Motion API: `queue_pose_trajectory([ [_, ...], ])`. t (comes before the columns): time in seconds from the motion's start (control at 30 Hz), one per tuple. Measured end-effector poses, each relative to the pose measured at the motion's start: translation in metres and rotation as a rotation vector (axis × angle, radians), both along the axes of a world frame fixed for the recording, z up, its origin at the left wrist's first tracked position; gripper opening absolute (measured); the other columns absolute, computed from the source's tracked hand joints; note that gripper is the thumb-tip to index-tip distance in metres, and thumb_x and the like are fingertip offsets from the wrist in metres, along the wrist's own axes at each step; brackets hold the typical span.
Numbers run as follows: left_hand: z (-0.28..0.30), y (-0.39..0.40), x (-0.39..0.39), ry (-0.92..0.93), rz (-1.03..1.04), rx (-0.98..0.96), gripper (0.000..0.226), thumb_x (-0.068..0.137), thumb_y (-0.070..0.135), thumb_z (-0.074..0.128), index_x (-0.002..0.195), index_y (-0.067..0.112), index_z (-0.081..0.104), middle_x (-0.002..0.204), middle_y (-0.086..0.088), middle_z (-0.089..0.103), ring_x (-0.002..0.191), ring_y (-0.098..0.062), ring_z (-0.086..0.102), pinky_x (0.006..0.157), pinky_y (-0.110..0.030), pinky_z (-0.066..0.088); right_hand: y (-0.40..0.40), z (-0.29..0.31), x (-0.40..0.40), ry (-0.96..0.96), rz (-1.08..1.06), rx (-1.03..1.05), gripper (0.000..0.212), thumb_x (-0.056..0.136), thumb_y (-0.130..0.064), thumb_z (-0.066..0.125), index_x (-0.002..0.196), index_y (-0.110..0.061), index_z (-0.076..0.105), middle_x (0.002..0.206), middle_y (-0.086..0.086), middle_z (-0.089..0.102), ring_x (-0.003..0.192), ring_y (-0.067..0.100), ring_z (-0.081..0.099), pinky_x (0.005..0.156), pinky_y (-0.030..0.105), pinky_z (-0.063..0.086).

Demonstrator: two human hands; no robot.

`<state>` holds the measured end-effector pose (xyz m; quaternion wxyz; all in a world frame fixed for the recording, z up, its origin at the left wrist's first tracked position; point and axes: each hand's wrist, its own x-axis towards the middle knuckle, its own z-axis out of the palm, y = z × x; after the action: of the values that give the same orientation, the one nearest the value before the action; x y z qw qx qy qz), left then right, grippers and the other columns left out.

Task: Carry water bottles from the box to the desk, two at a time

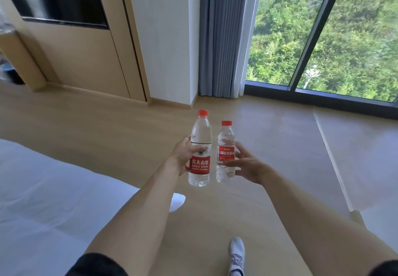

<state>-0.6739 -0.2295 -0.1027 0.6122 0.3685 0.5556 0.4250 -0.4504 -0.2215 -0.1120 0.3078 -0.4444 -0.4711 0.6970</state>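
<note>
Both bare arms stretched forward, forearms converging; left hand (183,154) wrapped around the taller bottle (199,148), thumb across its front; right hand (247,164) gripping the shorter bottle (225,153) with spread fingers; both upright, just apart.

Left hand (183,154) grips the taller water bottle (199,148) upright; right hand (247,163) grips the shorter water bottle (225,152) just beside it, above the wooden floor (129,135).

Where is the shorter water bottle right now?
The shorter bottle is mid-frame, upright in the right hand, just right of the taller bottle held by the left hand.
</note>
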Motion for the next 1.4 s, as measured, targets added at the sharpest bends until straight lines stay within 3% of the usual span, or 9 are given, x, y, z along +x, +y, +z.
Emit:
queue_pose_trajectory([
  [0.13, -0.005, 0.055, -0.015, 0.019, 0.071, -0.008, 0.049, 0.082, 0.018, 0.079, 0.125, 0.027, 0.057, 0.117, -0.005, 0.071, 0.106, -0.027, 0.068, 0.087, -0.056, 0.055, 0.073, -0.010, -0.016, 0.026, 0.071, -0.001, 0.074, 0.077, 0.012, 0.071, 0.137, -0.025, 0.047, 0.124, 0.011, 0.061, 0.121, 0.036, 0.059, 0.101, 0.063, 0.045],
  [0.33, -0.007, 0.155, -0.027, 0.022, 0.191, -0.037, 0.046, 0.083, 0.016, 0.077, 0.124, 0.024, 0.059, 0.118, -0.009, 0.070, 0.099, -0.026, 0.067, 0.076, -0.046, 0.057, 0.205, -0.017, -0.039, 0.045, 0.181, -0.014, 0.077, 0.076, 0.010, 0.075, 0.137, -0.028, 0.048, 0.123, 0.008, 0.066, 0.115, 0.030, 0.065, 0.085, 0.050, 0.055],
  [0.67, -0.003, 0.300, -0.057, 0.031, 0.314, -0.059, 0.046, 0.082, 0.021, 0.079, 0.123, 0.032, 0.059, 0.116, -0.009, 0.072, 0.106, -0.032, 0.068, 0.095, -0.061, 0.052, 0.382, -0.002, -0.071, -0.021, 0.346, -0.014, 0.075, 0.076, 0.011, 0.076, 0.132, -0.032, 0.052, 0.121, 0.005, 0.068, 0.114, 0.028, 0.066, 0.091, 0.054, 0.054],
  [0.83, -0.006, 0.347, -0.086, 0.024, 0.363, -0.058, 0.059, 0.083, 0.025, 0.078, 0.135, 0.033, 0.052, 0.120, -0.008, 0.071, 0.111, -0.031, 0.066, 0.098, -0.062, 0.050, 0.443, -0.005, -0.109, -0.040, 0.457, -0.007, 0.079, 0.076, 0.011, 0.077, 0.136, -0.033, 0.051, 0.124, 0.003, 0.069, 0.115, 0.027, 0.066, 0.094, 0.056, 0.053],
  [1.03, -0.017, 0.418, -0.143, 0.002, 0.403, -0.038, 0.063, 0.084, 0.027, 0.078, 0.140, 0.033, 0.050, 0.120, -0.007, 0.071, 0.112, -0.031, 0.066, 0.098, -0.062, 0.051, 0.517, -0.014, -0.171, -0.060, 0.549, 0.001, 0.080, 0.076, 0.010, 0.077, 0.138, -0.034, 0.051, 0.125, 0.003, 0.069, 0.114, 0.026, 0.067, 0.090, 0.053, 0.056],
  [1.17, -0.021, 0.476, -0.195, 0.006, 0.429, -0.037, 0.070, 0.081, 0.030, 0.082, 0.142, 0.033, 0.048, 0.122, -0.008, 0.070, 0.112, -0.031, 0.066, 0.096, -0.060, 0.052, 0.577, -0.014, -0.225, -0.100, 0.564, 0.012, 0.082, 0.075, 0.009, 0.079, 0.139, -0.033, 0.050, 0.124, 0.002, 0.069, 0.115, 0.025, 0.067, 0.095, 0.058, 0.053],
  [1.4, -0.015, 0.563, -0.303, 0.011, 0.451, -0.029, 0.057, 0.078, 0.030, 0.084, 0.130, 0.032, 0.060, 0.112, -0.002, 0.075, 0.105, -0.027, 0.071, 0.092, -0.060, 0.054, 0.666, 0.001, -0.334, -0.150, 0.596, 0.017, 0.088, 0.076, 0.009, 0.078, 0.144, -0.037, 0.045, 0.128, 0.000, 0.067, 0.118, 0.024, 0.065, 0.104, 0.061, 0.046],
])
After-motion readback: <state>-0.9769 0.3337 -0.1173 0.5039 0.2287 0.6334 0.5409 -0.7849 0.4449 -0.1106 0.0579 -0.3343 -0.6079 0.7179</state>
